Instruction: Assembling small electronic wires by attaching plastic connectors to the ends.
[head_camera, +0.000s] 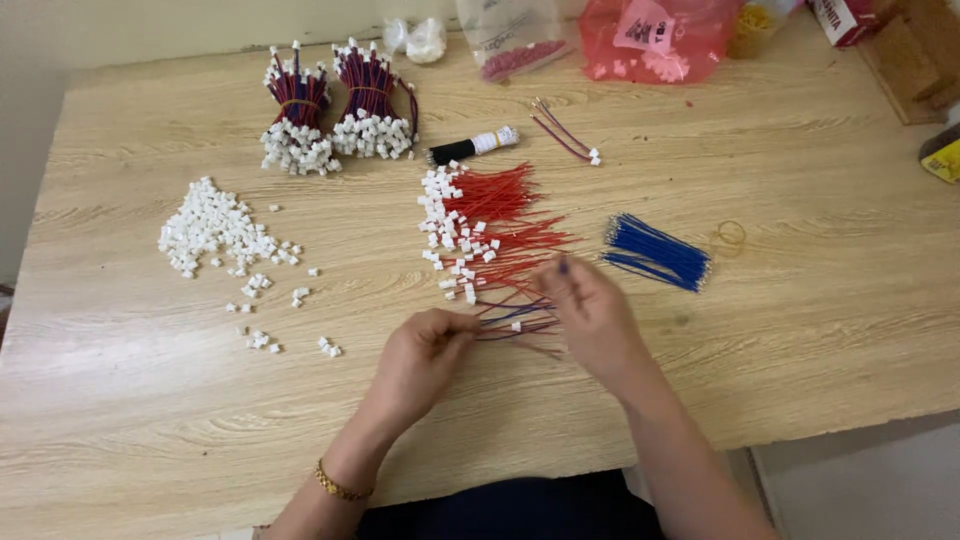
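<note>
Left hand (418, 362) at about 6 o'clock on the table (780, 330), fingers pressed together, pinching the near end of a few red and blue wires (520, 318) with a small white connector on them. Right hand (590, 310) just beside at 3 o'clock of the left, fingers pinching one blue wire tip (563, 266); held wires spanning the gap between both hands, low over the table.

Directly at 12 o'clock of the hands, touching the held strands: pile of red wires with white connectors (480, 232). At 2 o'clock, apart: bundle of loose blue wires (655, 252), with a rubber band (730, 235) just beyond. At 10 o'clock, well apart: heap of loose white connectors (212, 228), strays trailing toward the hands. Farther at 11 o'clock: two tied bundles of finished wires (335, 105). Near 12 o'clock: black thread spool (472, 147) and a single finished wire pair (565, 132).

Along the far edge: clear bag (510, 40) holding small reddish pieces, red plastic bag (655, 40) holding white parts.
</note>
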